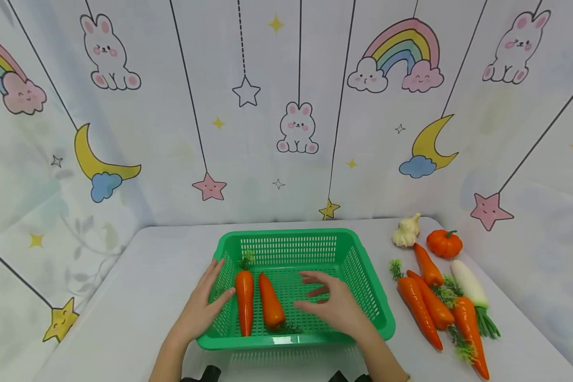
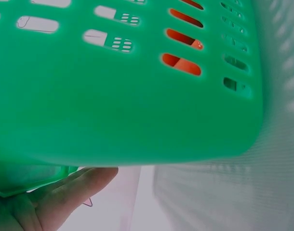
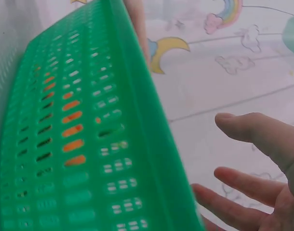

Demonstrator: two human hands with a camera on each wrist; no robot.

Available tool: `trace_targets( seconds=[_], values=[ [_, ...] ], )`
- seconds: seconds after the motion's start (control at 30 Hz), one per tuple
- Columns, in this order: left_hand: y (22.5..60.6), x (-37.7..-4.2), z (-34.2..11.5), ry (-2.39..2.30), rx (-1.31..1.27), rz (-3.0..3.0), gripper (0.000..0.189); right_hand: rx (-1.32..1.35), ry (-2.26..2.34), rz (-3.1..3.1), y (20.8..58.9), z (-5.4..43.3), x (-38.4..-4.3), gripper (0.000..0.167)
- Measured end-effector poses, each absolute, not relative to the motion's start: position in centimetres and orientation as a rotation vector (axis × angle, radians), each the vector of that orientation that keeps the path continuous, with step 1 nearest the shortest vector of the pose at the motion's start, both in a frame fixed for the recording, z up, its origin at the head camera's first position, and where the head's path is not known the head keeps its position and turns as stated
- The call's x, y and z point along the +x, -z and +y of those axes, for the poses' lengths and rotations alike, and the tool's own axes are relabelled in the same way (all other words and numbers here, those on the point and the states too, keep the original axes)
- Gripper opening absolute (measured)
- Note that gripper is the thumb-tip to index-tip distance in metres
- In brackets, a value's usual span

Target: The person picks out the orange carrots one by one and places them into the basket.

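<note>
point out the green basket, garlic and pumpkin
Green basket [image 1: 248,343]: head view, on its near rim
Garlic [image 1: 405,234]: head view, middle of the bulb
Pumpkin [image 1: 444,244]: head view, on its orange front

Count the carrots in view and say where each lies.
6. The green basket holds a left carrot and a right carrot. On the table, to the basket's right, lie a rear carrot, a leftmost carrot, a middle carrot and a rightmost carrot.

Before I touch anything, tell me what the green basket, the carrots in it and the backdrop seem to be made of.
Green basket: semi-gloss molded plastic, by its regular slots and rim glint.
Carrots: shiny, probably plastic or coated foam, by their even orange and highlights; which, I can't tell.
Backdrop: matte, likely printed cloth, by its soft bends and flat drawings.
</note>
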State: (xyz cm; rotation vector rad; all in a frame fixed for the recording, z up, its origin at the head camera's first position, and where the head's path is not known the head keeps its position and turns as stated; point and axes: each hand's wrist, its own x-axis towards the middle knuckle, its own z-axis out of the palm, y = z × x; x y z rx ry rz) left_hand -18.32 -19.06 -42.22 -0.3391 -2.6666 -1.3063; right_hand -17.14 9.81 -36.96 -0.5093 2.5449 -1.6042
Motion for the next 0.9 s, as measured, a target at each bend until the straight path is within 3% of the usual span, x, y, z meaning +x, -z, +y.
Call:
trace_targets(
  seconds=[0.33,0.63,0.9],
  values=[
    [41.9,-18.2,-18.9,1.317,-0.333,-2.663,0.068,-0.298,1.774,2.648,36.3,13.1,-16.1,0.050],
    [42.2,-18.3,-18.9,1.323,-0.341,-2.658,0.068,-0.305,1.680,2.835,35.0,16.6,-15.4,0.051],
    [42.1,-18.3,-19.0,1.321,-0.346,-2.655,0.068,-0.133,1.550,2.990,35.1,19.6,-14.9,0.052]
  ],
)
